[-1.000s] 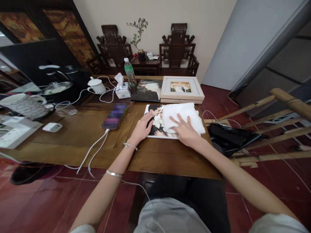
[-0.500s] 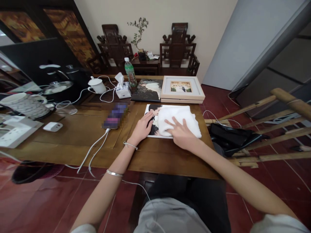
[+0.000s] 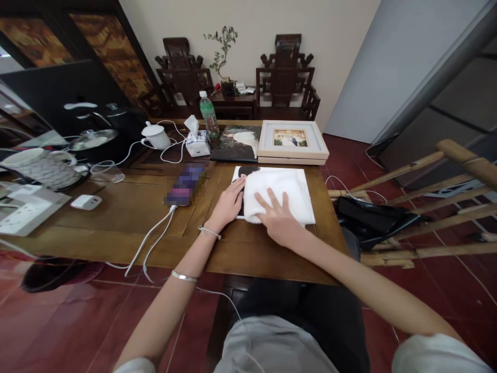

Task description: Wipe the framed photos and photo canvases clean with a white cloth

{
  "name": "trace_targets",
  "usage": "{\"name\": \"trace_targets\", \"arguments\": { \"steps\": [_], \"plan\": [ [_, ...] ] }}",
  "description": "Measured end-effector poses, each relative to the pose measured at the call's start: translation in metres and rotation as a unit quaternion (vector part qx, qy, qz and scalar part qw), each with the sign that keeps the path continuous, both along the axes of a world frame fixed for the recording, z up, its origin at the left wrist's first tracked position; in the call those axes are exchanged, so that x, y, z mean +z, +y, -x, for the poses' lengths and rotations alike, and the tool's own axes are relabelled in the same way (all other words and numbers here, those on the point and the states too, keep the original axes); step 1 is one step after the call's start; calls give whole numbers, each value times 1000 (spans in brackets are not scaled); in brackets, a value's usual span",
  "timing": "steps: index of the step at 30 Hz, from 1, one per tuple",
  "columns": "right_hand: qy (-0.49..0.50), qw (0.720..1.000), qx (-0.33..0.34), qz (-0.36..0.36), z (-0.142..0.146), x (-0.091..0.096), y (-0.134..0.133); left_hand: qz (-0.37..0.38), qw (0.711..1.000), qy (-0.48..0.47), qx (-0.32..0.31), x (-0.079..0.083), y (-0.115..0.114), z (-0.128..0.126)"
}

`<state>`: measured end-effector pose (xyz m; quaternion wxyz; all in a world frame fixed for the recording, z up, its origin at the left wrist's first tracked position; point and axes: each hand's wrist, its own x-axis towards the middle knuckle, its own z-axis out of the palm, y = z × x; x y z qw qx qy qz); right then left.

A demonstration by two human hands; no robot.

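A white towel [image 3: 277, 184], folded over, lies on a photo panel [image 3: 309, 207] and covers most of its picture. My right hand [image 3: 280, 217] presses flat on the towel with its fingers spread. At the panel's left edge rests my left hand [image 3: 228, 203], fingers stretched out and lying on the surface, close to the towel. A dark patch of the picture shows above my left fingertips, and the panel's white border shows on the right.
Behind the panel are a framed photo [image 3: 293, 139] on a box-like base and a dark photo panel [image 3: 236, 144]. To the left are a phone [image 3: 185, 185] on a cable, a tissue box [image 3: 198, 143], a bottle [image 3: 209, 116], a lidded cup [image 3: 155, 136] and a power strip [image 3: 23, 210].
My right hand has slid the towel left across the panel, covering more of the picture and baring its right edge. My left hand stays nearly where it was.
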<state>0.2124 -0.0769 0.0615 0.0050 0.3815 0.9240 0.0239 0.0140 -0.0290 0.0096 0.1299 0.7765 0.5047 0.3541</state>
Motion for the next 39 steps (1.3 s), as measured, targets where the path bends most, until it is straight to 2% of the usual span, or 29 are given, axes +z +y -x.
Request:
{"name": "trace_targets", "arguments": {
  "steps": [3, 6, 9, 13, 18, 20, 22, 26, 29, 32, 36, 39],
  "plan": [
    [-2, 999, 29, 14, -9, 2, -34, 7, 1000, -2, 6, 3, -1, -1],
    [-6, 998, 38, 47, -17, 6, -42, 12, 1000, 1, 12, 4, -2, -2],
    [3, 998, 28, 62, -22, 10, -25, 12, 1000, 10, 10, 4, -2, -2],
    [8, 998, -25, 59, -19, 12, 19, 10, 1000, 10, 11, 2, -1, -1],
    [21, 995, -100, 9, 9, 10, 58, 13, 1000, -13, 6, 1, 0, -1],
    [21, 992, -126, -4, 27, 8, 60, 18, 999, -45, 11, 4, -1, -1],
    [19, 992, -121, -15, 43, 5, 54, 13, 994, -105, 33, 8, -3, -1],
    [5, 1000, -15, -7, 55, 2, 25, -18, 976, -212, 57, 15, -6, 1],
    [20, 998, 55, -8, 39, 2, -2, -6, 979, -194, 64, 14, -6, 0],
    [21, 995, 95, 25, 9, 5, -24, 19, 989, -124, 78, 10, -5, -2],
    [4, 996, 63, 66, -33, 12, -34, 16, 999, -39, 31, 6, -4, -7],
    [-3, 998, 21, 64, -54, 18, -22, 9, 1000, -13, 23, 6, -5, -8]
  ]
}}
